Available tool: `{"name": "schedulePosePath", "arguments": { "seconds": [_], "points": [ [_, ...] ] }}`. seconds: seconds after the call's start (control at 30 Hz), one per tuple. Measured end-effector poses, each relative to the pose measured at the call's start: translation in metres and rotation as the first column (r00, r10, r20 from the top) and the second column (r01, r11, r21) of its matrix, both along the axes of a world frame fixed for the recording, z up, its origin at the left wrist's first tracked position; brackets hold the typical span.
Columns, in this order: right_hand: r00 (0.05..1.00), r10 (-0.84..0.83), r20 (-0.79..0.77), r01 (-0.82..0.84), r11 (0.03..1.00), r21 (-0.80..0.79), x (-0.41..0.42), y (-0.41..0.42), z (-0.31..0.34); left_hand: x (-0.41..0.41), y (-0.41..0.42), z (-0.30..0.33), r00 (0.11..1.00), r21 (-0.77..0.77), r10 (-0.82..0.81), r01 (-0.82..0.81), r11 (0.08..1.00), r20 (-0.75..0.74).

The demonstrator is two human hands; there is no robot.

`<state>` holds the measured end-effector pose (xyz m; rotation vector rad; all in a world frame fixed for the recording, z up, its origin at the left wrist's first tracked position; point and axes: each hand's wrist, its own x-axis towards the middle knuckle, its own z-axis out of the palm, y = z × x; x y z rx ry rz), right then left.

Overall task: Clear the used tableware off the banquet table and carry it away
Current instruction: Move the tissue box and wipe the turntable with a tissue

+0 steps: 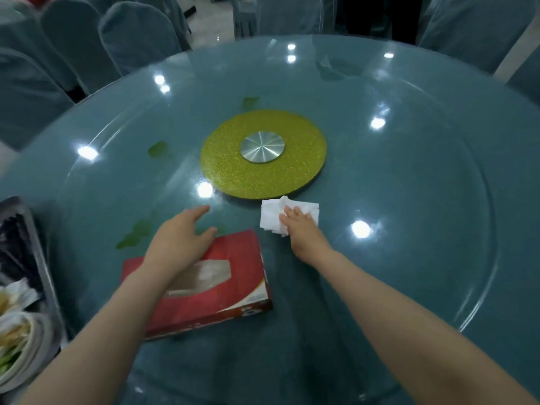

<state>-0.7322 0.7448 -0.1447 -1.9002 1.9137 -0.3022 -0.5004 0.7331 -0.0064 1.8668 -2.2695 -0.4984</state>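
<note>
My right hand (301, 229) presses flat on a wad of white paper tissue (273, 214) lying on the glass turntable (409, 185), just below the yellow-green glitter hub (233, 171) with its metal centre disc (262, 146). My left hand (181, 238) hovers open with relaxed fingers over the far corner of a red tissue box (233, 287), thumb near the box edge. Greenish smears (137, 233) mark the glass left of the box. At the left edge sits a grey tray (38, 247) with used dishes and food scraps (14, 331).
The round table (277, 361) carries a teal cloth under the glass. Chairs with teal covers (134, 36) ring its far side, and another stands at the back right (473, 27). More green smears (157, 149) lie left of the hub.
</note>
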Motion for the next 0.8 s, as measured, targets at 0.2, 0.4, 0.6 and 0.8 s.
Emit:
{"name": "schedulePosePath", "arguments": {
  "seconds": [0.2,0.4,0.6,0.8],
  "points": [
    [0.987,0.029,0.156,-0.029,1.0,-0.003,-0.012,0.049,0.001,0.078,0.017,-0.015,0.994,0.174,-0.012,-0.008,0.985,0.113],
    [0.986,-0.03,0.167,0.014,0.995,0.095,-0.021,0.119,0.006,0.08,0.042,-0.025,0.989,0.197,-0.102,0.079,0.977,0.107],
    [0.82,-0.462,0.337,0.48,0.877,0.036,-0.037,0.172,0.04,0.039,0.077,-0.027,0.988,0.116,-0.104,0.09,0.989,0.118],
    [0.641,-0.579,0.504,0.709,0.699,-0.099,-0.061,0.198,0.088,-0.036,0.119,-0.032,0.99,0.198,-0.14,0.143,0.97,-0.031]
  ]
}}
